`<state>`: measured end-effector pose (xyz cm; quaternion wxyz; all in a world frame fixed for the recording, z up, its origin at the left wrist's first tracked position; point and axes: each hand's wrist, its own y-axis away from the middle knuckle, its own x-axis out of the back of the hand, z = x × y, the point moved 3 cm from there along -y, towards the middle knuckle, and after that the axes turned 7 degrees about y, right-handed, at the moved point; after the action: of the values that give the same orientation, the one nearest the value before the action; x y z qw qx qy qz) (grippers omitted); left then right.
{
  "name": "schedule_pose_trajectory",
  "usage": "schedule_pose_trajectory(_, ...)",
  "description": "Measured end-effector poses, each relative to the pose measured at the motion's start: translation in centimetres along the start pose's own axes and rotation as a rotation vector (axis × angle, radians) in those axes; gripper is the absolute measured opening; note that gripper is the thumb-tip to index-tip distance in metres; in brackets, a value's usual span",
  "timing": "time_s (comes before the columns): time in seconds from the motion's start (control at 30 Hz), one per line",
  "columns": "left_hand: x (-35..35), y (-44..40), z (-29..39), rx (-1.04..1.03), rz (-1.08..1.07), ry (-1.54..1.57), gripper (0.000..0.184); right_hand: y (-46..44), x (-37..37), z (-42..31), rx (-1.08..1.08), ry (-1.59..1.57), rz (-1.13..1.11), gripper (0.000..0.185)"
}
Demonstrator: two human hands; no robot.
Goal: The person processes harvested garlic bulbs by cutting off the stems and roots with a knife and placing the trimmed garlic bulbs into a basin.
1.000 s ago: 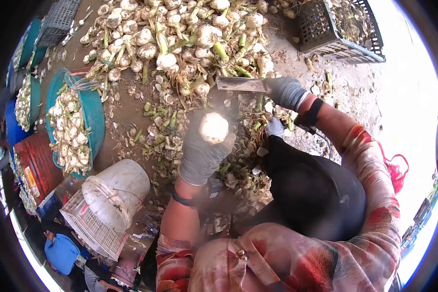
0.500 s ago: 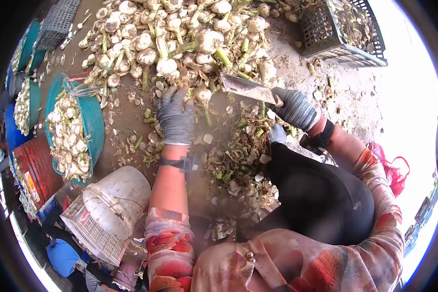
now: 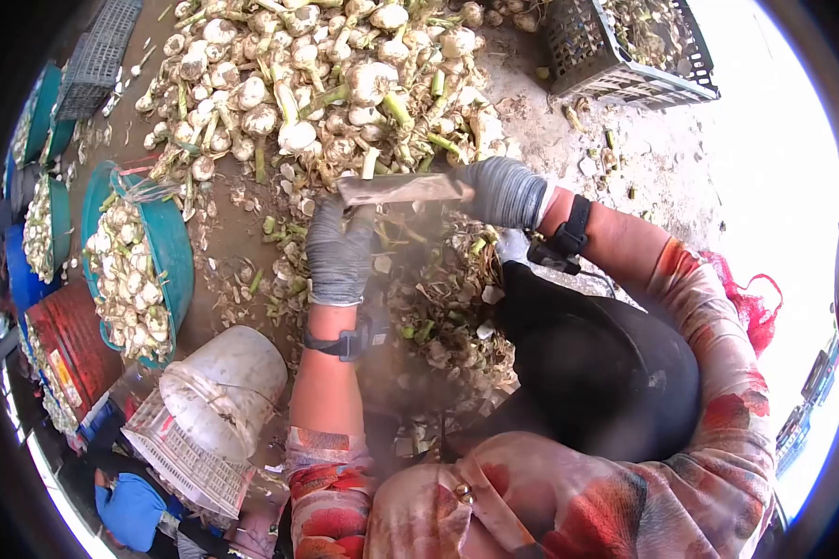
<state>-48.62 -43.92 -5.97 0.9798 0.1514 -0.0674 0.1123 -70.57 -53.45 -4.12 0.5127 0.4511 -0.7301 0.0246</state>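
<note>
My left hand [image 3: 337, 250], in a grey striped glove, is closed in front of the garlic heap [image 3: 280, 84]. A pale garlic stalk [image 3: 370, 163] sticks up just beyond its fingers; the bulb itself is hidden behind the blade and glove. My right hand [image 3: 505, 193], gloved the same way, grips a broad-bladed knife [image 3: 405, 189]. The blade points left and lies across the fingertips of my left hand, against the stalk. Cut stalks and dry skins [image 3: 447, 317] litter the ground below.
A teal tub [image 3: 179, 265] of trimmed garlic stands at left, near a white bucket [image 3: 242, 373] and a red tub [image 3: 79, 340]. A black crate [image 3: 615, 79] is at upper right, a red net bag [image 3: 753, 312] at right. Another person in blue [image 3: 130, 511] is at lower left.
My right hand has brought the knife leftward to my left hand. My left hand has drawn back slightly from the heap and closed, with a stalk now upright beside the blade.
</note>
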Motion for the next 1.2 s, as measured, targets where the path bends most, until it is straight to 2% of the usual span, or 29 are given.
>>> schedule_pose_trajectory(0.07,1.0,1.0,1.4,-0.118,0.189,-0.186,0.024,1.1,-0.9,3.2,-0.155,-0.058,-0.078,0.046)
schedule_pose_trajectory(0.13,0.5,1.3,1.1,-0.03,0.177,-0.127,0.023,2.2,-1.4,3.0,-0.113,-0.384,0.098,0.051)
schedule_pose_trajectory(0.17,-0.6,1.5,2.8,-0.179,0.09,-0.331,0.024,2.4,-0.1,0.9,-0.15,-0.464,0.109,0.051)
schedule_pose_trajectory(0.2,-1.9,1.4,4.6,-0.355,0.006,-0.526,0.026,1.7,-0.7,-0.5,-0.001,-0.694,0.196,0.049)
schedule_pose_trajectory(0.23,-3.1,1.4,5.4,-0.336,-0.025,-0.561,0.038,1.3,0.5,-2.0,0.092,-0.725,0.203,0.046)
schedule_pose_trajectory(0.27,-4.3,1.9,6.1,-0.33,-0.037,-0.553,0.038,1.2,1.8,-3.2,0.072,-0.807,0.196,0.04)
schedule_pose_trajectory(0.33,-4.8,2.4,6.4,-0.136,0.138,0.236,0.049,1.2,2.7,-3.4,-0.002,-0.948,0.284,0.025)
schedule_pose_trajectory(0.37,-4.5,2.2,5.4,-0.08,0.144,0.384,0.062,1.0,3.2,-2.9,-0.125,-0.818,0.238,0.028)
schedule_pose_trajectory(0.4,-4.1,1.9,4.4,-0.084,0.15,0.384,0.062,0.6,2.6,-2.5,-0.167,-1.053,0.166,0.032)
schedule_pose_trajectory(0.47,-4.9,1.5,3.2,-0.001,-0.002,0.565,0.061,0.7,1.7,-1.9,-0.32,-1.021,-0.001,0.031)
schedule_pose_trajectory(0.5,-5.5,1.4,3.2,0.034,-0.055,0.686,0.061,0.7,1.5,-1.8,-0.325,-1.026,-0.007,0.031)
schedule_pose_trajectory(0.57,-5.7,1.4,4.1,0.024,-0.074,0.674,0.061,1.1,1.1,-2.0,-0.345,-1.017,-0.194,0.032)
schedule_pose_trajectory(0.6,-5.7,1.3,4.8,0.001,-0.089,0.666,0.062,0.9,0.3,-1.5,-0.346,-1.018,-0.194,0.032)
schedule_pose_trajectory(0.67,-5.5,1.2,5.6,0.0,-0.063,0.581,0.061,0.4,-0.4,-0.3,0.044,-0.693,0.302,0.031)
schedule_pose_trajectory(0.7,-5.3,1.1,5.6,-0.038,-0.103,0.469,0.057,1.4,1.0,-0.4,-0.036,-0.442,0.218,0.029)
schedule_pose_trajectory(0.73,-5.1,1.1,5.7,-0.071,-0.142,0.357,0.055,2.1,2.1,-1.0,0.035,-0.279,0.242,0.028)
schedule_pose_trajectory(0.77,-4.6,1.3,5.8,-0.029,-0.122,0.255,0.044,2.7,2.7,-1.6,0.069,-0.132,0.21,0.025)
schedule_pose_trajectory(0.8,-4.0,1.4,3.5,-0.155,-0.189,-0.007,0.04,3.3,3.3,-2.2,0.1,0.017,0.18,0.022)
schedule_pose_trajectory(0.83,-3.4,1.5,1.3,-0.296,-0.224,-0.259,0.037,4.0,4.1,-2.9,0.161,0.026,0.153,0.022)
schedule_pose_trajectory(0.87,-3.1,2.0,0.4,-0.188,-0.272,-0.223,0.036,4.1,3.8,-2.7,0.155,0.024,0.152,0.022)
schedule_pose_trajectory(0.93,-1.2,1.4,-1.5,-0.013,-0.552,-0.105,0.029,4.2,2.9,-2.6,0.205,0.031,0.147,0.023)
schedule_pose_trajectory(0.97,-2.2,2.4,-1.4,-0.138,-0.424,-0.273,0.032,4.1,3.3,-3.1,0.154,0.05,0.113,0.024)
schedule_pose_trajectory(1.07,-2.5,3.1,-1.5,-0.321,-0.275,-0.548,0.036,3.8,1.7,-2.6,0.185,0.059,0.126,0.026)
schedule_pose_trajectory(1.2,-2.6,3.8,0.6,-0.558,-0.189,-0.708,0.043,3.3,0.5,-1.9,0.18,0.076,0.079,0.027)
